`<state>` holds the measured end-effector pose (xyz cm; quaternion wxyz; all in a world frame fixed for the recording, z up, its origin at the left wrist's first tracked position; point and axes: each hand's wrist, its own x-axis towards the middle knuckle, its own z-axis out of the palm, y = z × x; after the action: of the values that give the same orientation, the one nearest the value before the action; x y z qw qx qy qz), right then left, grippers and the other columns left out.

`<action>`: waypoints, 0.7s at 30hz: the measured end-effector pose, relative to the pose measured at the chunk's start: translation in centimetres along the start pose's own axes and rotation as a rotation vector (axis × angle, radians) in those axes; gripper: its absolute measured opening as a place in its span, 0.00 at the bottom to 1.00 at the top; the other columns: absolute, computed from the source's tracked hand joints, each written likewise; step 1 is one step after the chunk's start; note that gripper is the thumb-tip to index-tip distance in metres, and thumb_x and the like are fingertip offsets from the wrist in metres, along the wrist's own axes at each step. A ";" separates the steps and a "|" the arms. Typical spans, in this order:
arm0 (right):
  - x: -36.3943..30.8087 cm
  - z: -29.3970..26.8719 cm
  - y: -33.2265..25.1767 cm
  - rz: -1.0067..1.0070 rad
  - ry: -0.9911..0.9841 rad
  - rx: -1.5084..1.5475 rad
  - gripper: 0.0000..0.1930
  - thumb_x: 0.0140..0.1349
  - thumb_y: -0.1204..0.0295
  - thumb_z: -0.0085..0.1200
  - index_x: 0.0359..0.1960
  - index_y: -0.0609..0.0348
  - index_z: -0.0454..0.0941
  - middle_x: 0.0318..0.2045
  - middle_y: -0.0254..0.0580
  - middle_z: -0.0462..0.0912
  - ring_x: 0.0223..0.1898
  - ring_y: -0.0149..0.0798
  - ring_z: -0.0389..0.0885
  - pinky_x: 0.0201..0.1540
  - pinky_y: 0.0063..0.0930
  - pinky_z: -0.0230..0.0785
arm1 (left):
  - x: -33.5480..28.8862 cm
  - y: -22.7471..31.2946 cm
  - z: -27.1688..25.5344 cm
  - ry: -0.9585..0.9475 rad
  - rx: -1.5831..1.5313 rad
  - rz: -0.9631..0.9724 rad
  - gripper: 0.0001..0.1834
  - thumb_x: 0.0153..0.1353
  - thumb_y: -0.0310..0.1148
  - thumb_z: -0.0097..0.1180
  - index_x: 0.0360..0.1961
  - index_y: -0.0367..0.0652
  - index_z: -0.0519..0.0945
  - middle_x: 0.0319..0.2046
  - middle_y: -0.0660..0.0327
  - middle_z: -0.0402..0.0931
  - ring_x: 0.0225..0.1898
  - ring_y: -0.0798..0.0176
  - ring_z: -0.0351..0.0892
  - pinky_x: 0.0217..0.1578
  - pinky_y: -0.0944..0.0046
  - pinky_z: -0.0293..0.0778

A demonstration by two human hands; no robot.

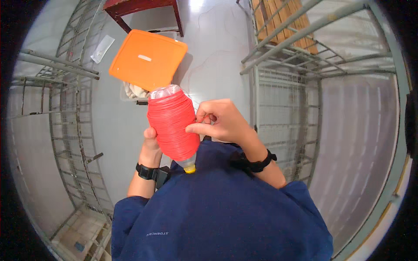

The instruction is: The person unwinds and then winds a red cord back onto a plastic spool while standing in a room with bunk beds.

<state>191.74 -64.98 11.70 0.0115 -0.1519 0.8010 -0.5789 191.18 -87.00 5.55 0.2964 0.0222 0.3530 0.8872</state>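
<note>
The left hand [150, 145] is clamped on a bottle [188, 162] from its left side, the thumb along the outer edge and the other fingers hidden behind it. The right hand [220, 119] is at the bottle's opposite side, its fingers curled and its thumb laid against the red cord [172, 122] near the right edge of the coils; whether the fingertips pinch a strand, I cannot tell.

The bottle is in front of the person's body, tilted, with its yellow cap [190, 169] pointing down toward the navy shirt [217, 204] and its clear base facing away. The cord wraps around it in close, side-by-side turns that cover nearly the whole body, leaving the clear neck and base bare. Each wrist wears a black strap [148, 172].

Beyond the bottle's base, an orange lid [148, 61] sits on a bin on the grey floor [217, 56], with pale cloth [136, 90] showing below the lid's near edge. A white packet [103, 48] lies to the left of the lid. Farther off stands a dark red wooden bench [143, 6]. Metal frames rise on both sides, and the right one carries wooden slats [283, 19] at its far end.
</note>
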 end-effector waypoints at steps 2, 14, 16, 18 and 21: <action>-2.2 0.2 0.0 -0.014 -0.018 0.009 0.17 0.48 0.65 0.73 0.20 0.60 0.75 0.14 0.34 0.74 0.15 0.24 0.69 0.19 0.21 0.59 | -1.3 -1.1 0.5 -0.010 0.019 -0.022 0.56 0.40 0.65 0.69 0.63 0.36 0.65 0.56 0.51 0.74 0.53 0.55 0.79 0.54 0.54 0.77; -17.6 6.5 -2.5 -0.027 -0.072 0.052 0.18 0.50 0.61 0.69 0.19 0.59 0.74 0.13 0.38 0.72 0.15 0.35 0.69 0.19 0.29 0.59 | -17.8 -8.8 2.9 0.084 0.040 -0.036 0.55 0.40 0.64 0.69 0.63 0.36 0.66 0.55 0.50 0.74 0.53 0.54 0.79 0.54 0.54 0.77; -19.7 7.4 -3.6 -0.007 -0.105 0.073 0.18 0.50 0.61 0.69 0.19 0.59 0.74 0.13 0.39 0.71 0.15 0.35 0.68 0.19 0.30 0.59 | -20.3 -9.2 3.4 0.078 0.043 -0.038 0.55 0.40 0.64 0.69 0.63 0.36 0.66 0.55 0.50 0.74 0.53 0.54 0.78 0.54 0.54 0.77; -21.2 8.4 -4.6 0.006 -0.131 0.091 0.18 0.51 0.61 0.69 0.19 0.60 0.74 0.13 0.39 0.71 0.15 0.34 0.68 0.19 0.31 0.59 | -23.0 -9.3 3.6 0.106 0.086 -0.034 0.55 0.40 0.63 0.70 0.63 0.37 0.66 0.55 0.50 0.74 0.53 0.54 0.78 0.55 0.54 0.76; -22.8 9.8 -5.5 0.061 -0.193 0.168 0.19 0.52 0.59 0.68 0.20 0.60 0.74 0.13 0.40 0.71 0.15 0.34 0.68 0.20 0.31 0.60 | -25.7 -9.0 3.8 0.131 0.111 -0.055 0.55 0.41 0.63 0.70 0.63 0.36 0.66 0.56 0.50 0.74 0.54 0.54 0.78 0.55 0.53 0.76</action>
<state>216.62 -69.78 10.05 0.1189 -0.1812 0.7491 -0.6260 217.86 -93.43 7.03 0.2952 -0.0290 0.4205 0.8574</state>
